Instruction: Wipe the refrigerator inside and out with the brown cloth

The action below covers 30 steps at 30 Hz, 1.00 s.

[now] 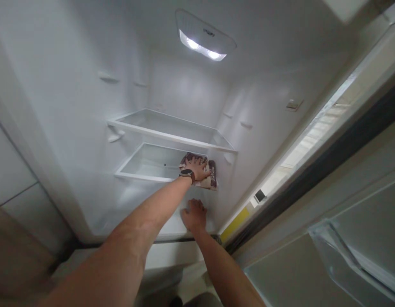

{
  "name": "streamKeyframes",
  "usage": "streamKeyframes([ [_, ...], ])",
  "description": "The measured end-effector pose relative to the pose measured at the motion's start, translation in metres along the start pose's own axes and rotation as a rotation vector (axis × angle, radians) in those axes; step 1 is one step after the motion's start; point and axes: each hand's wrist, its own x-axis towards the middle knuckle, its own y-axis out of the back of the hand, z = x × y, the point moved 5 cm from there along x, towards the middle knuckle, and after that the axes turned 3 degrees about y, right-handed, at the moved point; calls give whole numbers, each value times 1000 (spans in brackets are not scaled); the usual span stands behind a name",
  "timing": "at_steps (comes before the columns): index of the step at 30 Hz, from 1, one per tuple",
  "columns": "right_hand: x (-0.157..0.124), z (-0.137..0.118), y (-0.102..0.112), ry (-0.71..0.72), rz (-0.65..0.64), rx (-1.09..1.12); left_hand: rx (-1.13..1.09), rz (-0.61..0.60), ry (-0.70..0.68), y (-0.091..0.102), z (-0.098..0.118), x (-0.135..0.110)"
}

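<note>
Inside the fridge (72,106), at the right-hand end of the lower shelf (136,175), my left hand (197,167) lies flat on a patterned cloth (212,177). The fingers are spread wide and the palm is down, so the hand presses on the fabric rather than closing round it. The cloth is brown and white, and it is bunched under my palm. Its edges poke out past my fingertips and on the side towards the right wall (264,128), which it touches or nearly touches; I cannot tell which. A dark watch (187,173) sits on that wrist, just over the shelf's front rim.

My right hand (194,215) is lower and nearer to me — almost straight below the left one. It rests palm down on the white floor of the compartment (136,202), with the fingers loosely extended and nothing in its grasp. The two hands are apart, one a level above the other.

Just above the cloth runs the upper shelf (159,134), a clear pane in a white frame — it spans from wall to wall. A lamp (202,42) glows in the ceiling. To my right the door (296,273) stands open, and it carries a clear door bin (341,251).
</note>
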Motion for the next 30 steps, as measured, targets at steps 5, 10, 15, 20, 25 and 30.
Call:
streamKeyframes([
  [5, -1, 0, 2, 2, -9, -12, 74, -31, 202, 29, -116, -13],
  [10, 0, 0, -2, -6, -24, -12, 145, -15, 380, 57, -217, -34],
  [15, -1, -1, -2, 2, -30, -18, 160, -29, 406, 58, -230, -24],
  [20, 0, 0, -5, -6, -30, 4, 156, -26, 375, 53, -241, 9],
  [25, 2, 1, -9, 3, -29, 6, 169, 39, 415, 47, -260, 35],
  [30, 2, 0, -8, -11, -37, 24, 206, 28, 411, 45, -248, 30],
])
